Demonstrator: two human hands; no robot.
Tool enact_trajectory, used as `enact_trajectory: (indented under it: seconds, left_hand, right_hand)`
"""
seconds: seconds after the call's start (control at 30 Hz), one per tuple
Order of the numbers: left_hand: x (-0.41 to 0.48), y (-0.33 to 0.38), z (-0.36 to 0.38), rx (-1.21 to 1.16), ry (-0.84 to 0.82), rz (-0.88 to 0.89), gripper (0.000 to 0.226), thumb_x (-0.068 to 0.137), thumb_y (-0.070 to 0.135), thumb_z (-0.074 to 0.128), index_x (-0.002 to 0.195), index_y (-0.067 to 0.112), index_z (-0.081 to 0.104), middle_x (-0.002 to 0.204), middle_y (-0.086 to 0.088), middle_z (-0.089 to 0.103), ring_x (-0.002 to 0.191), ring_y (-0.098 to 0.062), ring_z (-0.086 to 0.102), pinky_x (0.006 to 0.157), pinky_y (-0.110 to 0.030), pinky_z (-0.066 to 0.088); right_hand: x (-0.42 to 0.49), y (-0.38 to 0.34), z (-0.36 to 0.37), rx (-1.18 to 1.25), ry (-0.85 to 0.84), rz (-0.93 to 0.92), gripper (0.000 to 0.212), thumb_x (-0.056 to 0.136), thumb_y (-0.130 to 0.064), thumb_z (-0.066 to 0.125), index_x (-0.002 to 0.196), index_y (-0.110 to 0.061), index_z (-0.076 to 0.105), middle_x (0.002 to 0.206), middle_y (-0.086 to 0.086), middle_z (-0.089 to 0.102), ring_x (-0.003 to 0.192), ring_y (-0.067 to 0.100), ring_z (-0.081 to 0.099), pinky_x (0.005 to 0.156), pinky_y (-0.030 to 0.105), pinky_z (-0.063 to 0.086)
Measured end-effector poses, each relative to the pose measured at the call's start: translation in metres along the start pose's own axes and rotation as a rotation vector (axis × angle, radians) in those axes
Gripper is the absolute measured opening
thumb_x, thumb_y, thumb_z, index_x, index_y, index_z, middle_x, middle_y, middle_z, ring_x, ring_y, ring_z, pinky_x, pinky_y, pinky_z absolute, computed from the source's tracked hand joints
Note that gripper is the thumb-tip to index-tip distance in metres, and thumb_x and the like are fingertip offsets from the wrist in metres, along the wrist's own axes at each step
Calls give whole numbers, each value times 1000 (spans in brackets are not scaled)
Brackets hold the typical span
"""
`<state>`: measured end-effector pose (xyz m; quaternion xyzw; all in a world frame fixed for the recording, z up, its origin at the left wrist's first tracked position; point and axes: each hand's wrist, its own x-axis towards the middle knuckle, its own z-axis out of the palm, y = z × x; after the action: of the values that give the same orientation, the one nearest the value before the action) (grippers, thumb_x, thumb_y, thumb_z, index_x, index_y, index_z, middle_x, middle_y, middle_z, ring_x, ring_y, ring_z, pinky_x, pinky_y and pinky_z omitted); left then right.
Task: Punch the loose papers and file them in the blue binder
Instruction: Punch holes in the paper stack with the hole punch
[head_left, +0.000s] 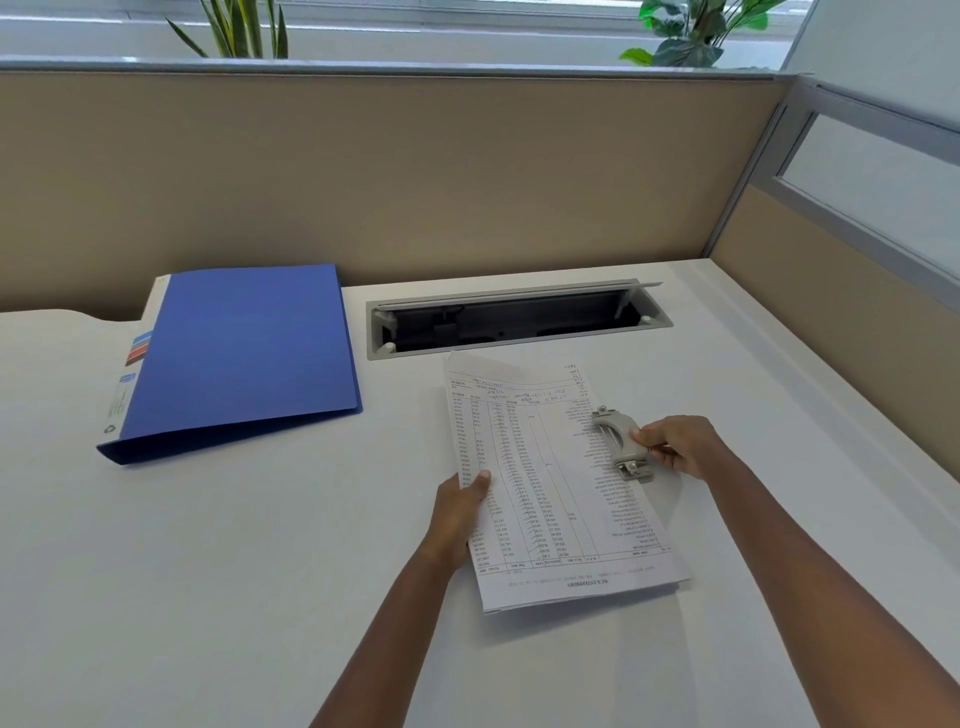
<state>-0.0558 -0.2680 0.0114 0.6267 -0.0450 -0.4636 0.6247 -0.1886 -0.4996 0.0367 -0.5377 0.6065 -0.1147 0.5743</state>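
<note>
I see blue binder (244, 348) closed, well left of fingers | left hand (460, 512) pinches papers (550, 493) by near edge | right hand (675, 447) grips punch (621, 441) on opposite edge

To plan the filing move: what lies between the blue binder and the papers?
In the head view, only bare white desk lies between the blue binder and the papers.

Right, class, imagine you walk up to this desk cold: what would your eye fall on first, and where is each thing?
The blue binder, closed, lies at the back left of the desk, the boldest colour on it. Nearer, right of centre, the left hand holds the printed papers by their left edge while the right hand grips a grey hole punch on their right edge.
</note>
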Motion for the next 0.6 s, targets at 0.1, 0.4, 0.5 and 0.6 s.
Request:
enact_trajectory:
  seconds: [0.1,0.4,0.5,0.6]
  left_hand:
    - [0,-2,0,3,-4,9,32,98,14,43,126,4,51,126,-20,60,110,-40,60,87,-44,51]
    - [-1,-2,-1,13,-22,39,31,98,14,42,125,4,52,123,-19,62,106,-38,63,75,-36,56]
    - [0,-2,-1,14,-27,47,29,98,14,42,123,5,52,123,-19,62,107,-39,63,80,-40,55]
    - [0,-3,0,31,-27,60,27,98,14,42,121,7,54,122,-18,63,106,-38,63,86,-43,53]
  right_hand:
    - [2,3,-1,-17,15,-31,21,74,-1,75,62,-5,58,63,7,53,55,12,45,52,19,45]
    - [5,16,-2,-89,97,-184,30,70,-9,78,51,-10,55,49,7,48,48,18,39,55,27,35]
    - [7,17,-2,-58,58,-177,29,71,-7,77,53,-9,55,53,8,48,51,18,39,58,29,35]
    - [8,18,-3,-24,37,-154,30,73,-5,75,53,-9,53,53,7,46,50,17,37,55,26,37]
